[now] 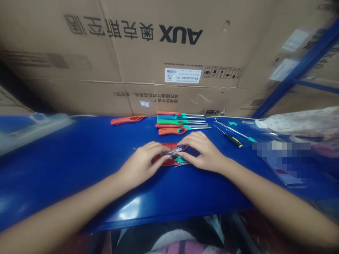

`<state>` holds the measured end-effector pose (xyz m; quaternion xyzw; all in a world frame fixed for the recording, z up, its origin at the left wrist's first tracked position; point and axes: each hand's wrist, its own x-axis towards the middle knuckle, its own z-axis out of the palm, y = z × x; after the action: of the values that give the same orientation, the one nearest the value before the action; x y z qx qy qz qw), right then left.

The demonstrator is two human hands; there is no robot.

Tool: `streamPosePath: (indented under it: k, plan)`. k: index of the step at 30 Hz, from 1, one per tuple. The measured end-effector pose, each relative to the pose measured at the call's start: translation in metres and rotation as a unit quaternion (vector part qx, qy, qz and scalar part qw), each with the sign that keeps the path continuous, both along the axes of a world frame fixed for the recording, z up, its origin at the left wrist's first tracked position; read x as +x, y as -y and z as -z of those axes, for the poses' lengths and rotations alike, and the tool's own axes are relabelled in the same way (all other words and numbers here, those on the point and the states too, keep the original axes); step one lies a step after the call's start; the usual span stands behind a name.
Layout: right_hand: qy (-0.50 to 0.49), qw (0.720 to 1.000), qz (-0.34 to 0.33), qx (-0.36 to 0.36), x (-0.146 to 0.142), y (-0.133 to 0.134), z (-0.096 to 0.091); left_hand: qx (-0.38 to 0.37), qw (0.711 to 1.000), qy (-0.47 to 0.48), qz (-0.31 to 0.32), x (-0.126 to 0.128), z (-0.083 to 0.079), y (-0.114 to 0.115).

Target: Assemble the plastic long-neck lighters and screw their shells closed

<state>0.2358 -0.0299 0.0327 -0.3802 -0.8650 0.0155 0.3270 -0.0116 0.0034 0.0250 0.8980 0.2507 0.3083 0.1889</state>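
My left hand (143,158) pinches a small clear plastic lighter fuel tank (173,152) between thumb and fingers. The thumb and fingertips of my right hand (203,151) close around its pale valve end. Just beneath both hands lie red lighter casing halves (167,163) on the blue table, partly hidden by my fingers. A green trigger piece (181,159) sits by the casing near my right thumb. Beyond my hands, several long-nosed lighters (172,131) in orange, red, green and blue lie side by side, metal tubes pointing right.
A red lighter casing (128,120) lies at the back left. At right are a yellow-black screwdriver (233,140), a metal lighter tube (235,131), a phone (286,171) and patterned cloth (304,123). A large cardboard box (127,67) stands behind the blue table (87,169).
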Motion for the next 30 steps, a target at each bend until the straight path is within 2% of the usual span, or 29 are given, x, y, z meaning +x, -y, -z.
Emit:
streamPosePath:
  k: [6, 12, 18, 21, 30]
  plan:
    - [-0.013, 1.000, 0.000, 0.010, -0.0043, 0.0026, -0.0020, 0.002, 0.999, -0.030, -0.009, -0.0011, -0.0006, 0.0006]
    - [0.032, 0.998, -0.024, 0.041, -0.0004, 0.0041, -0.0025, -0.010, 1.000, -0.025, -0.013, 0.0011, -0.0006, 0.0005]
    - [0.049, 0.994, -0.043, 0.085, -0.0016, 0.0044, -0.0025, -0.005, 0.999, -0.027, 0.017, 0.0012, 0.0005, 0.0031]
    - [0.031, 0.995, -0.062, 0.066, -0.0033, 0.0050, -0.0023, -0.034, 0.998, -0.028, 0.034, 0.0012, 0.0011, 0.0054]
    - [-0.066, 0.989, -0.116, -0.062, -0.0059, 0.0077, -0.0057, -0.094, 0.995, 0.000, 0.035, 0.0026, 0.0004, 0.0087]
